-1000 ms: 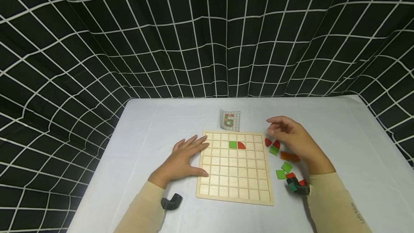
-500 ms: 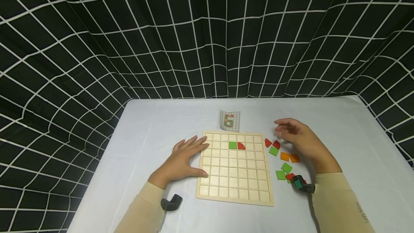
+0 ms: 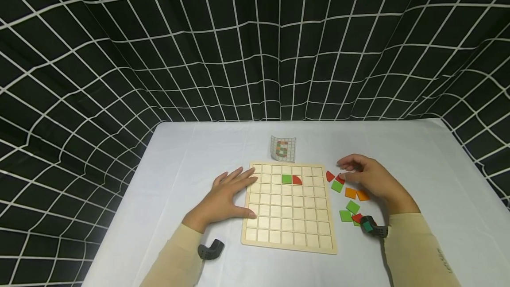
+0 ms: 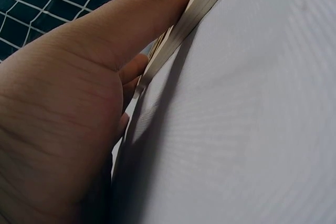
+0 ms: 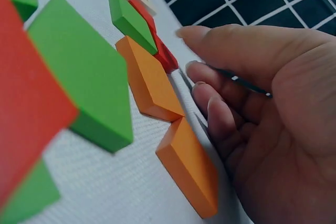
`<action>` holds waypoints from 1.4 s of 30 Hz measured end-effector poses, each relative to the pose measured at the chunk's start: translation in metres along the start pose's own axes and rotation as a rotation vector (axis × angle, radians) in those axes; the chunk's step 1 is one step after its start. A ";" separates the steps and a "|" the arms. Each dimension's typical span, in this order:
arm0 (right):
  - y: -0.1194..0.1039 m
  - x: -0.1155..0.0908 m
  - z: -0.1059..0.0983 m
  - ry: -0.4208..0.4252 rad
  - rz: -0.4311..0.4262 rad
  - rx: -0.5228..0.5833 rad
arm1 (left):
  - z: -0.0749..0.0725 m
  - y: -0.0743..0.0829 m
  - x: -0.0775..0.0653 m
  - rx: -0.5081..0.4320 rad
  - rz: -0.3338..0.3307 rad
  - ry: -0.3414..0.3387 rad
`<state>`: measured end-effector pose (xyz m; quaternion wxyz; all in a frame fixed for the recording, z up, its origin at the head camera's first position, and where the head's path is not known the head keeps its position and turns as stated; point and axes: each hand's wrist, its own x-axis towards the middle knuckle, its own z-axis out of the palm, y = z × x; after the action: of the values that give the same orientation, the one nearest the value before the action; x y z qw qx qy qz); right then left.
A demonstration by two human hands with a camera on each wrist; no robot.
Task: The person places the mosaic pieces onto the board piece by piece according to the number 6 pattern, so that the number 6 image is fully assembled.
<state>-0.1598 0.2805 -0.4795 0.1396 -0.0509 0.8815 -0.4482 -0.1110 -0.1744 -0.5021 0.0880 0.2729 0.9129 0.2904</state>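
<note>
On the white table (image 3: 191,154), centre: wooden board (image 3: 287,211), gridded, with one green tile (image 3: 287,179) and, directly right, one red quarter-round (image 3: 296,180). Left hand (image 3: 229,196): fingers spread, resting on board's left edge. Right hand (image 3: 370,180), well apart: loosely bent, apparently holding nothing, at a loose red tile (image 5: 167,56), right; contact uncertain. Step, as judged: picking out a tile; calls for a thumb-and-finger pinch. Far side: card (image 3: 283,149), printed grid, coloured pattern. Right sleeve (image 3: 414,242): lettering, too small to read.
</note>
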 end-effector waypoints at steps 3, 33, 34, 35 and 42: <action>0.002 0.000 0.000 -0.013 0.006 -0.025 | 0.000 0.000 0.000 0.000 0.001 0.002; 0.006 -0.004 0.004 0.068 0.006 -0.067 | 0.000 0.001 -0.001 -0.014 -0.006 0.002; 0.006 -0.004 0.005 0.085 0.015 -0.067 | 0.000 0.001 -0.001 -0.015 -0.006 0.002; 0.007 -0.004 0.005 0.105 0.023 -0.065 | 0.000 0.001 -0.001 -0.014 -0.007 0.003; 0.018 -0.003 0.003 0.235 0.047 0.002 | -0.001 0.001 -0.001 -0.010 -0.004 0.004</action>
<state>-0.1554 0.2898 -0.4947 0.0460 0.0229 0.8922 -0.4487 -0.1097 -0.1744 -0.5006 0.0880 0.2700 0.9122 0.2955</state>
